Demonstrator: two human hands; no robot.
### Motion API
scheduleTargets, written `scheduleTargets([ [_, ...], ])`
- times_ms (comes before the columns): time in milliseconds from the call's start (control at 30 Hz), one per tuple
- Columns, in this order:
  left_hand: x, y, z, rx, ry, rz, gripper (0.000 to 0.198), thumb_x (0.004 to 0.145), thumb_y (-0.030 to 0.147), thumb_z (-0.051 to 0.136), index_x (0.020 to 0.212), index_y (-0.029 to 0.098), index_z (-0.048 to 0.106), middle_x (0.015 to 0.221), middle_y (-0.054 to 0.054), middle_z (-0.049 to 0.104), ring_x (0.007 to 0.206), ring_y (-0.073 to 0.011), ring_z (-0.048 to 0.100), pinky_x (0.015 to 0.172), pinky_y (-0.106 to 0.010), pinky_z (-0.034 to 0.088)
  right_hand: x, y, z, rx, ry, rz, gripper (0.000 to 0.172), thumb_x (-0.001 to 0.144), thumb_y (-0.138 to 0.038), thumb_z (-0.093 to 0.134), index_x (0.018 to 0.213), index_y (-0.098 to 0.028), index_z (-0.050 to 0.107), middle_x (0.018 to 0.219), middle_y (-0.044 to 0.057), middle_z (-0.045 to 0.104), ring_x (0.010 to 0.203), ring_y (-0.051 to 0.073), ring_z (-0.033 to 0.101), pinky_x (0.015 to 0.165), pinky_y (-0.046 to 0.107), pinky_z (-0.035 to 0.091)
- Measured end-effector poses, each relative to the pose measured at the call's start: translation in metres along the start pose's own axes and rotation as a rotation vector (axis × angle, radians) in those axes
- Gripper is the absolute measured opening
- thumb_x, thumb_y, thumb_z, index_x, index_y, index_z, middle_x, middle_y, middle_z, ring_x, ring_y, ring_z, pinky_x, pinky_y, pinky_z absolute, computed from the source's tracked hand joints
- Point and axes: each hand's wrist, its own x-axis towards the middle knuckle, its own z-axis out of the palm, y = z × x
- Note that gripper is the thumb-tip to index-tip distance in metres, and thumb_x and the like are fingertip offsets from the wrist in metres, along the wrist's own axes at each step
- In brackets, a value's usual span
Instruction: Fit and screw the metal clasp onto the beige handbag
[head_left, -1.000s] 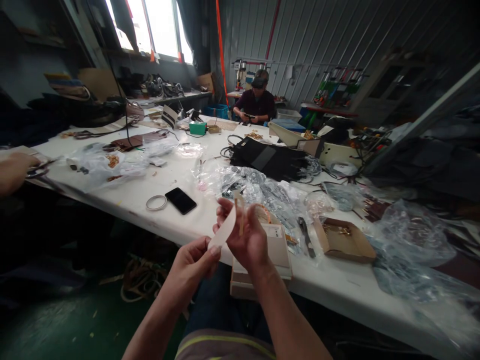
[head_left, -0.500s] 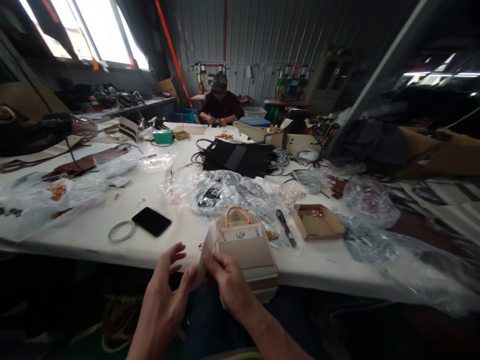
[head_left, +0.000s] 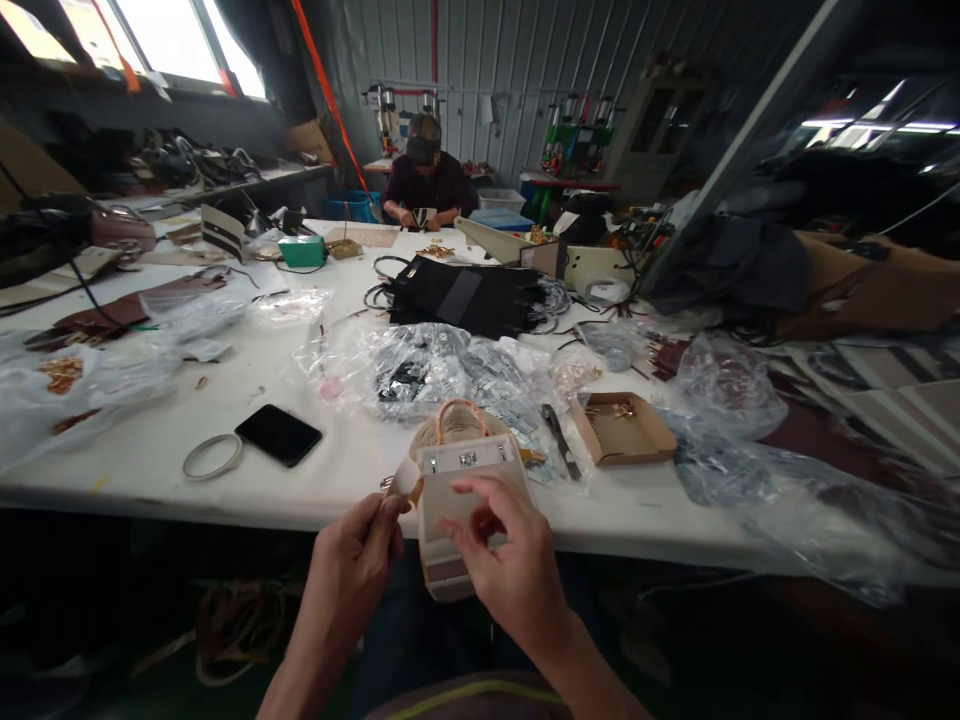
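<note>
A small cream handbag (head_left: 439, 500) with a tan top handle (head_left: 459, 403) and silver metal fittings stands at the table's front edge, partly over my lap. My left hand (head_left: 360, 545) is closed, thumb against fingers, on the end of a pale strap (head_left: 406, 479) at the bag's left side. In front of the bag's face is my right hand (head_left: 514, 555), its fingers curved and apart with nothing between them. It hides part of the bag's lower front; whether it touches the bag I cannot tell.
Behind the bag lies clear plastic wrap (head_left: 480, 375) over metal parts. To the right are a dark-handled tool (head_left: 560, 440) and a cardboard tray (head_left: 637, 445). A black phone (head_left: 279, 434) and a white ring-shaped roll (head_left: 212, 457) lie left. Across the table sits a person (head_left: 427, 180).
My right hand has let go of the pale strap and moved right, in front of the bag. My left hand, open before, has closed on the strap. The bag has turned slightly.
</note>
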Motion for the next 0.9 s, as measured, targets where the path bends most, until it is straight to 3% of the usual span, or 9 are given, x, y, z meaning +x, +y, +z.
scheduleTargets([
  [67,-0.002,0.009,0.008,-0.031,-0.044,-0.006,0.058,0.107,0.074,0.064,0.095,0.018,0.072,0.063,0.001,0.057,0.054,-0.0149,0.048,0.050,-0.023,0.033,0.009,-0.004,-0.003,0.063,0.003,0.039,0.040,0.102,-0.033,0.082,0.141,-0.027,0.077,0.126,0.011,0.080,0.082,0.021,0.072,0.068,0.032,0.058],
  [100,-0.003,0.015,0.011,-0.055,-0.061,-0.013,0.057,0.106,0.074,0.065,0.100,0.018,0.072,0.064,0.002,0.057,0.055,-0.0150,0.048,0.050,-0.023,0.033,0.012,-0.004,-0.001,0.090,-0.014,0.068,0.038,0.102,-0.032,0.081,0.140,-0.027,0.078,0.125,0.011,0.081,0.083,0.021,0.074,0.067,0.031,0.058],
  [233,-0.006,0.032,0.021,-0.082,-0.048,-0.055,0.072,0.104,0.075,0.068,0.143,0.014,0.063,0.062,0.003,0.061,0.055,-0.0175,0.051,0.050,-0.023,0.034,0.014,-0.002,0.008,0.172,-0.012,0.113,0.016,0.104,-0.036,0.080,0.108,-0.022,0.087,0.095,0.008,0.083,0.078,0.021,0.075,0.070,0.031,0.059],
  [367,-0.005,0.029,0.025,-0.088,-0.032,-0.072,0.093,0.101,0.076,0.070,0.163,0.011,0.049,0.060,0.004,0.062,0.052,-0.0184,0.052,0.049,-0.023,0.034,0.008,0.002,0.012,0.301,-0.007,0.241,0.028,0.105,-0.044,0.078,0.120,-0.022,0.085,0.097,0.007,0.082,0.078,0.020,0.074,0.070,0.030,0.059],
  [500,-0.003,0.017,0.026,-0.095,-0.053,-0.076,0.096,0.098,0.079,0.070,0.165,0.012,0.052,0.059,0.004,0.062,0.051,-0.0193,0.053,0.048,-0.024,0.034,0.005,0.007,0.009,0.288,-0.055,0.270,0.037,0.103,-0.043,0.079,0.133,-0.022,0.081,0.105,0.009,0.082,0.079,0.021,0.073,0.069,0.030,0.059],
  [633,-0.004,0.017,0.021,-0.032,-0.029,-0.092,0.090,0.098,0.078,0.071,0.160,0.014,0.058,0.059,0.004,0.062,0.051,-0.0205,0.054,0.049,-0.026,0.034,0.001,0.007,0.004,0.130,0.001,0.161,0.043,0.104,-0.038,0.079,0.145,-0.025,0.076,0.133,0.013,0.080,0.082,0.021,0.073,0.072,0.033,0.063],
  [700,-0.005,0.020,0.020,-0.016,-0.019,-0.097,0.086,0.098,0.077,0.071,0.157,0.015,0.061,0.059,0.004,0.063,0.053,-0.0209,0.055,0.050,-0.026,0.035,-0.001,0.006,0.002,0.101,-0.012,0.140,0.045,0.104,-0.038,0.078,0.148,-0.026,0.074,0.138,0.013,0.078,0.084,0.021,0.074,0.072,0.033,0.064],
  [800,-0.007,0.021,0.020,-0.019,-0.022,-0.092,0.083,0.097,0.078,0.071,0.151,0.015,0.066,0.061,0.003,0.064,0.053,-0.0217,0.056,0.050,-0.027,0.035,-0.002,0.005,0.003,0.099,-0.014,0.147,0.038,0.104,-0.041,0.080,0.139,-0.025,0.080,0.126,0.012,0.082,0.080,0.022,0.075,0.071,0.034,0.063],
  [900,-0.008,0.018,0.021,-0.023,-0.018,-0.084,0.081,0.097,0.077,0.072,0.149,0.015,0.068,0.060,0.003,0.064,0.053,-0.0215,0.057,0.051,-0.027,0.036,0.000,0.007,0.008,0.084,0.027,0.127,0.025,0.106,-0.042,0.076,0.118,-0.022,0.086,0.096,0.009,0.083,0.072,0.021,0.073,0.069,0.033,0.061],
])
